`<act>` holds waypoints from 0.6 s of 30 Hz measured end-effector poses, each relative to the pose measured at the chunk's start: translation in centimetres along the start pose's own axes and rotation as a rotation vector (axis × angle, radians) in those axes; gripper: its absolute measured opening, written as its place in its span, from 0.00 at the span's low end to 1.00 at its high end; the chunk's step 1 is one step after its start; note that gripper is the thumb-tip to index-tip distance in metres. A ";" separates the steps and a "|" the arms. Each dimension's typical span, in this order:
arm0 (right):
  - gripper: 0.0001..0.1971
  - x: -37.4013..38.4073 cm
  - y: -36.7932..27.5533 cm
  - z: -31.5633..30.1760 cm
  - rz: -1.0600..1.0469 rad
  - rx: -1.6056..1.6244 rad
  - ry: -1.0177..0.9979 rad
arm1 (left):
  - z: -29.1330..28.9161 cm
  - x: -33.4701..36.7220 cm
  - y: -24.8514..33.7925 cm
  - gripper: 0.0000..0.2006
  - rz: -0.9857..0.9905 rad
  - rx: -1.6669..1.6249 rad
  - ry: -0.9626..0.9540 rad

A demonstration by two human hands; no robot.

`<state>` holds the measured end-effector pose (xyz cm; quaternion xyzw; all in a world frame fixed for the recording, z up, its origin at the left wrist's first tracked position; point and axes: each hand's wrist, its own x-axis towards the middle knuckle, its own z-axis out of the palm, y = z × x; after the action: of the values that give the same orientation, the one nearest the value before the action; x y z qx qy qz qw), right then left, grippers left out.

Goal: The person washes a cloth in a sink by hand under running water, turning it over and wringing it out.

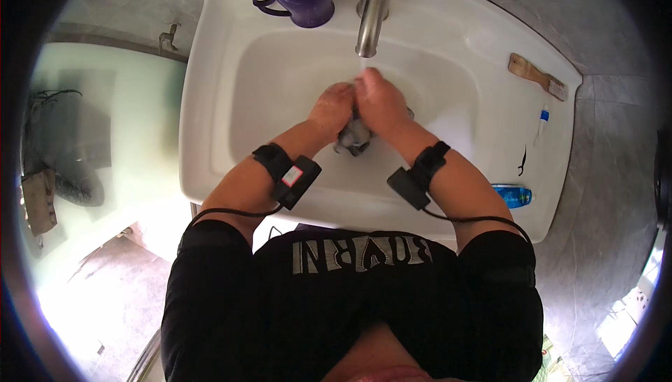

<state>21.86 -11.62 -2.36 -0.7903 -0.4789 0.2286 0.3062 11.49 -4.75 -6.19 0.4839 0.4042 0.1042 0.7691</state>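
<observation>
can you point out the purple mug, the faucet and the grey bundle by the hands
Purple mug (310,9): head view, on the outer wall of its body.
Faucet (372,18): head view, on its metal spout.
Grey bundle (355,135): head view, on its lower visible part.

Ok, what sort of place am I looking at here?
Probably a bathroom, going by the white washbasin, the metal tap over it and the purple mug on its ledge.
</observation>
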 end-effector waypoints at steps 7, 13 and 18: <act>0.10 -0.9 -0.6 0.9 -0.080 0.031 0.072 | -1.1 0.6 2.0 0.11 -0.041 0.210 0.029; 0.12 1.4 4.2 -0.2 0.187 0.250 0.141 | -1.3 0.1 3.4 0.08 -0.088 0.084 -0.164; 0.10 0.5 0.8 0.0 0.231 0.589 0.084 | -2.3 -0.1 2.8 0.12 -0.016 -0.028 -0.028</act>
<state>22.58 -11.47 -2.91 -0.7258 -0.2860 0.3577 0.5133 10.41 -1.84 -4.36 0.4713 0.3958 0.0971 0.7822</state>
